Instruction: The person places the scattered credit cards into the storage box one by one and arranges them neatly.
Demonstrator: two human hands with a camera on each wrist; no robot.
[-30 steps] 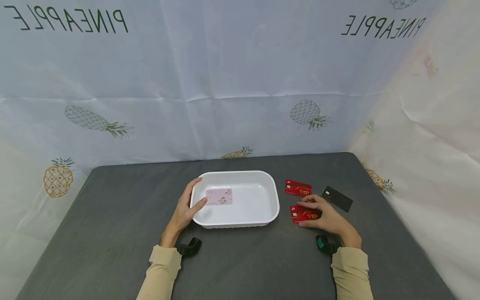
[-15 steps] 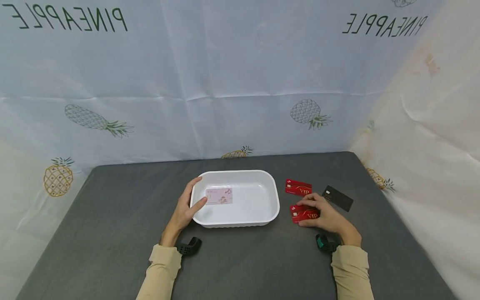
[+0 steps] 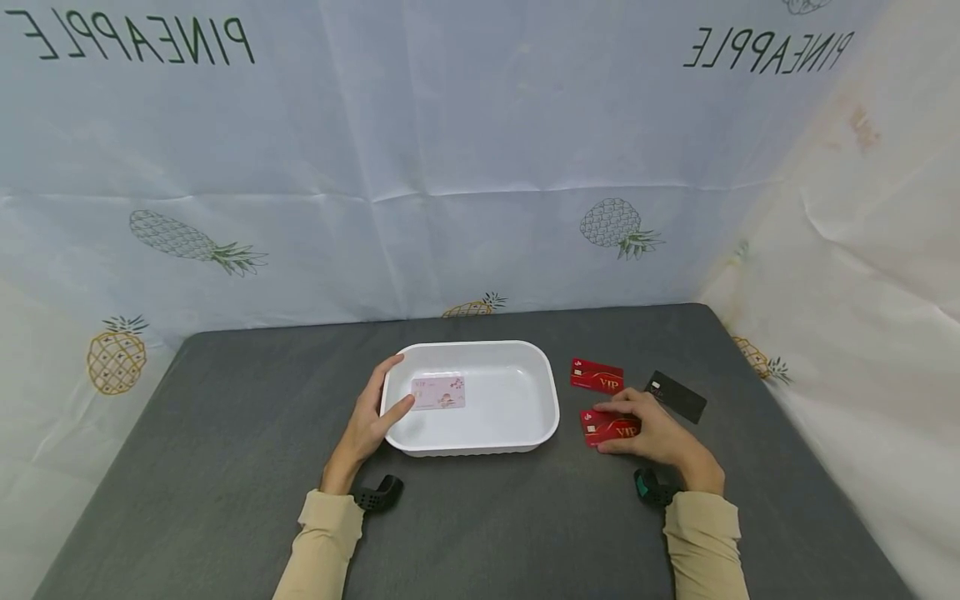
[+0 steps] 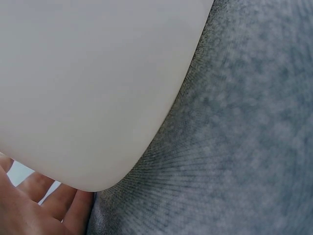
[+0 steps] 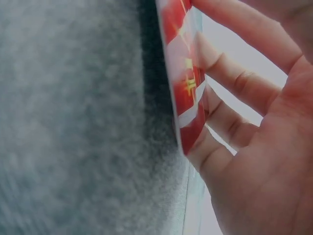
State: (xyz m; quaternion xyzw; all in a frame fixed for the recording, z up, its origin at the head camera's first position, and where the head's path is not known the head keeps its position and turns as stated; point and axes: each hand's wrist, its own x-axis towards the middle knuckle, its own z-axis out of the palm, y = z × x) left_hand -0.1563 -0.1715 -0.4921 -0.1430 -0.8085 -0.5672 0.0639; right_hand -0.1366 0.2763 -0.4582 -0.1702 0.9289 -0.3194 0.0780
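Observation:
In the head view a white tray point(image 3: 510, 404) stands mid-table with a pink card point(image 3: 447, 392) lying inside. At its left end my left hand point(image 3: 372, 421) grips the wall, thumb over the rim and fingers outside. The left wrist view has the tray's wall point(image 4: 88, 98) filling the upper left, with the fingers behind its lower corner. Right of the tray, my right hand point(image 3: 658, 435) pinches a red VIP card point(image 3: 603, 427) between thumb and fingers. That red card point(image 5: 182, 93) shows edge-on in the right wrist view, close over the table, its far end cut off.
Another red VIP card point(image 3: 595, 375) lies just beyond the right hand. A black card point(image 3: 681, 398) lies angled to its right. The dark grey table point(image 3: 247, 433) meets a pineapple-print cloth point(image 3: 480, 242) at its back edge. Black straps point(image 3: 381, 493) sit on both wrists.

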